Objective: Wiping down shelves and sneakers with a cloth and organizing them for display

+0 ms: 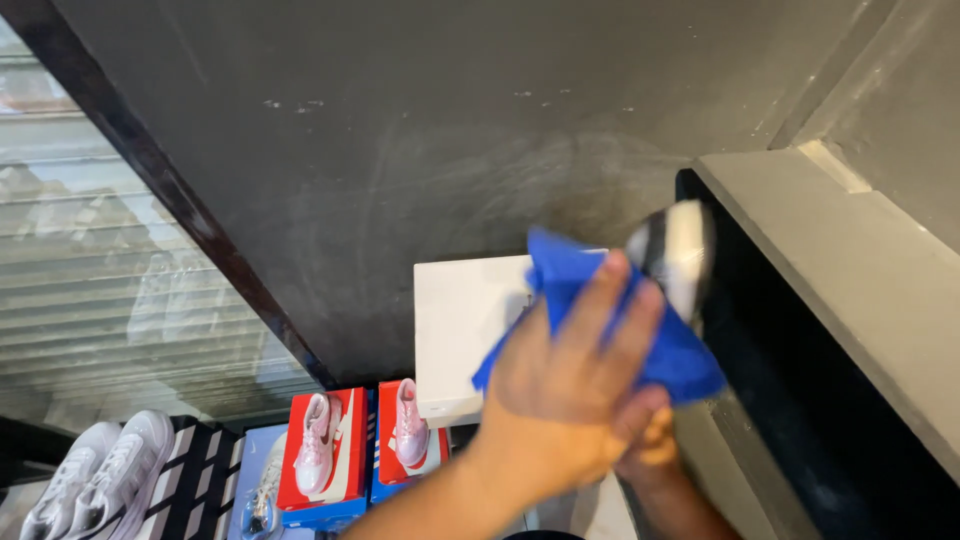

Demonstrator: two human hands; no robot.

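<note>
Blue cloth (600, 320) spread under the upper hand, pressed against a blurred black-and-white shoe (675, 250) that pokes out just past the fingertips. Which hand is which: forearm entering from lower left reads as the left hand (565, 390), fingers splayed flat over the cloth, gripping it. Right hand (650, 450) sits directly beneath, mostly hidden; its grip cannot be told. White box (465, 335) just left of the hands, touching the cloth's edge. Below the hands: two red shoe boxes (325, 455), each with a pink-and-white sneaker (408, 425) on top. Farther left, white sneakers (100, 470) on a striped surface. Dark shelf edge (830, 270) to the right.
</note>
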